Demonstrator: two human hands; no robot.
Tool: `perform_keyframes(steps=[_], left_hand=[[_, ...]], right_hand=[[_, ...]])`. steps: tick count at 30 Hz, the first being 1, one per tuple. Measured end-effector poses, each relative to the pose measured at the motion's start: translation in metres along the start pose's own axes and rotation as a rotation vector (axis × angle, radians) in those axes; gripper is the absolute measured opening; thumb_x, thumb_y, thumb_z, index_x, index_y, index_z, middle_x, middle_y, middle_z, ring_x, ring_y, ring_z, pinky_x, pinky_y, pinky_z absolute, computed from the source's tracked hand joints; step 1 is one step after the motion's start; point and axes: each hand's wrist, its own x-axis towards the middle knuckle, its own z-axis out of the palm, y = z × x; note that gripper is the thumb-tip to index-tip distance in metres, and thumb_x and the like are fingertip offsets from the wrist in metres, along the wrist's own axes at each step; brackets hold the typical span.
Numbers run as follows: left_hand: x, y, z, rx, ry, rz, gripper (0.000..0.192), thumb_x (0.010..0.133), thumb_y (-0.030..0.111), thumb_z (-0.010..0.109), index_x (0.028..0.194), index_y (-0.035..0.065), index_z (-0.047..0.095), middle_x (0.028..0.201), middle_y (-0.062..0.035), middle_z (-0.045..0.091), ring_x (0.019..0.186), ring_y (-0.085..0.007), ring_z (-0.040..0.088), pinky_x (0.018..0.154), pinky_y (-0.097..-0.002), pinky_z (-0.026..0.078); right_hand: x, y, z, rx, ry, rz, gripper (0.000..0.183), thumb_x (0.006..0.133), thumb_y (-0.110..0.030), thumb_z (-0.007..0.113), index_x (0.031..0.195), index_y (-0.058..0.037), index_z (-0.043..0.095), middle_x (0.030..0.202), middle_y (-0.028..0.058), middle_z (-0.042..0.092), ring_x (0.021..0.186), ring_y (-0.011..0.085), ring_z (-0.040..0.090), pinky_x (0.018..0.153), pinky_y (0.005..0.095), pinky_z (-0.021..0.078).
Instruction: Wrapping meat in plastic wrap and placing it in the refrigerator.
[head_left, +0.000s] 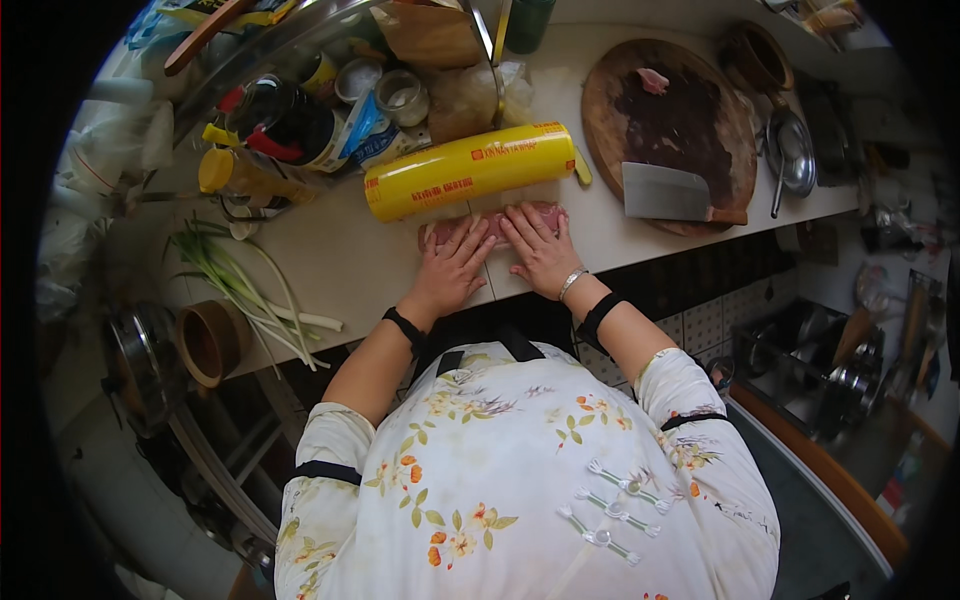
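A long piece of raw meat (491, 229) lies crosswise near the counter's front edge, with what looks like clear film about it. My left hand (450, 259) rests flat on its left part, fingers spread. On the right part lies my right hand (544, 244), also palm down with fingers apart. Both hands press from above rather than close around the meat, and they hide much of it. Just behind, touching or nearly so, is a large yellow roll of plastic wrap (469, 172) bearing red print.
On the right, a round wooden chopping board (600, 112) carries a cleaver (664, 191) and a meat scrap (653, 81). A metal ladle (791, 150) lies beyond. Scallions (240, 277) and a wooden bowl (214, 341) sit at left. Bottles (281, 124) and jars (403, 97) crowd the back.
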Motion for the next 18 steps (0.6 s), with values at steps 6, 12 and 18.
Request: perform_keyframes(steps=[6, 12, 18], left_hand=[[0.012, -0.017, 0.003, -0.011, 0.004, -0.060, 0.081, 0.084, 0.034, 0.074, 0.158, 0.0190, 0.042, 0.167, -0.0055, 0.033, 0.152, -0.0266, 0.032, 0.118, -0.0632, 0.020], [0.013, -0.031, -0.002, -0.035, 0.083, -0.129, 0.078, 0.083, 0.024, 0.075, 0.154, 0.0134, 0.045, 0.152, -0.0083, 0.051, 0.142, -0.0268, 0.045, 0.119, -0.0524, 0.029], [0.025, -0.039, -0.004, 0.022, 0.030, -0.156, 0.064, 0.084, 0.022, 0.072, 0.144, 0.0099, 0.055, 0.134, -0.0125, 0.062, 0.123, -0.0287, 0.058, 0.104, -0.0492, 0.046]], right_hand=[[0.026, 0.019, 0.001, -0.033, 0.037, -0.046, 0.076, 0.090, -0.037, 0.068, 0.157, -0.0136, 0.038, 0.163, 0.0080, 0.034, 0.152, 0.0290, 0.028, 0.112, 0.0696, 0.0289], [0.030, 0.042, 0.014, -0.181, 0.298, -0.165, 0.051, 0.088, -0.022, 0.062, 0.138, -0.0108, 0.058, 0.142, 0.0092, 0.056, 0.132, 0.0281, 0.051, 0.099, 0.0561, 0.0451], [0.061, 0.052, 0.009, -0.120, 0.208, -0.177, 0.038, 0.088, -0.020, 0.060, 0.124, -0.0084, 0.064, 0.111, 0.0031, 0.067, 0.104, 0.0255, 0.063, 0.085, 0.0432, 0.0499]])
